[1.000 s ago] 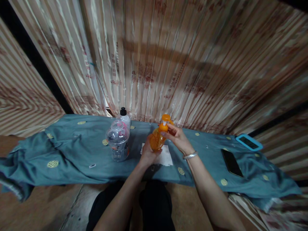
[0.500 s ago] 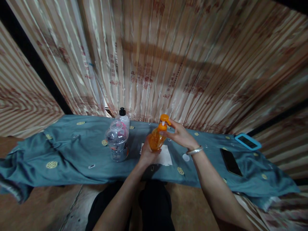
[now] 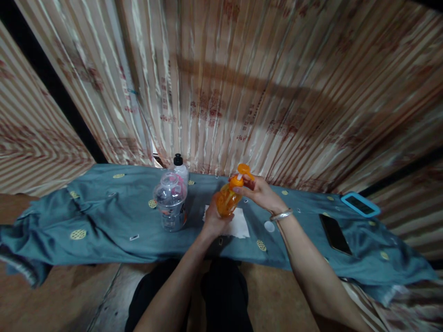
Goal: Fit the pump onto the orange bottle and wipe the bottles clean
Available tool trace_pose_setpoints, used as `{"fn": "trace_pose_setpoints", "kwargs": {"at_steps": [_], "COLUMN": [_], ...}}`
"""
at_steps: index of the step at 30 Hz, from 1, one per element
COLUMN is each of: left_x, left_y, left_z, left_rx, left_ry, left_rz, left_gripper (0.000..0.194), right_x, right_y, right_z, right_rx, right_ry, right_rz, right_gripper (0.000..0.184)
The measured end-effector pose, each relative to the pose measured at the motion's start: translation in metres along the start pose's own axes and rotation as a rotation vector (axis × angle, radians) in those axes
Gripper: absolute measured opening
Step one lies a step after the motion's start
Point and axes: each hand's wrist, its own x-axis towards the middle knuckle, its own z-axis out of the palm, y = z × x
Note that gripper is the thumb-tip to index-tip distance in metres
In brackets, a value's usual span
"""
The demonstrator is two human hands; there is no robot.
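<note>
An orange pump bottle [image 3: 227, 201] is held above the cloth, tilted with its top toward the right. My left hand [image 3: 216, 221] wraps round the lower part of its body. At the neck, my right hand [image 3: 258, 191] grips the orange pump collar [image 3: 236, 181] between thumb and fingers; the pump head [image 3: 244, 169] sticks up above it. Below the bottle lies a white sheet of paper [image 3: 240, 226], partly hidden by my left hand. A small white disc [image 3: 269, 226] rests near my right wrist, which wears a silver bracelet.
A clear plastic container [image 3: 172, 207] stands left of my hands, in front of a bottle with a black cap [image 3: 178, 160]. To the right lie a black phone [image 3: 335, 234] and a blue-framed device [image 3: 360, 204]. A blue-green cloth [image 3: 114, 216] covers the table; striped curtains hang behind.
The bottle has tilted further to the right and its pump head has turned. My right hand's fingers have shifted round the collar, while my left hand keeps its hold.
</note>
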Motion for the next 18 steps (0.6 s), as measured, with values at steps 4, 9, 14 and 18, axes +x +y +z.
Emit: {"fn": "trace_pose_setpoints", "kwargs": {"at_steps": [4, 9, 14, 18], "left_x": [0.0, -0.001, -0.001, 0.0], "left_y": [-0.001, -0.002, -0.004, -0.008], "left_z": [-0.001, -0.002, -0.001, 0.0], "left_rx": [0.036, 0.039, 0.044, 0.06], "left_ry": [0.012, -0.002, -0.012, 0.021], "left_rz": [-0.006, 0.009, 0.004, 0.011], "left_gripper": [0.066, 0.068, 0.068, 0.071], "right_x": [0.0, -0.003, -0.007, -0.011], "right_y": [0.0, 0.002, 0.011, 0.02], "right_z": [0.001, 0.009, 0.024, 0.036], "right_rx": [0.014, 0.072, 0.06, 0.011], "right_ry": [0.003, 0.04, 0.21, 0.379], "right_rz": [-0.001, -0.016, -0.055, -0.062], "right_gripper": [0.033, 0.042, 0.039, 0.038]}}
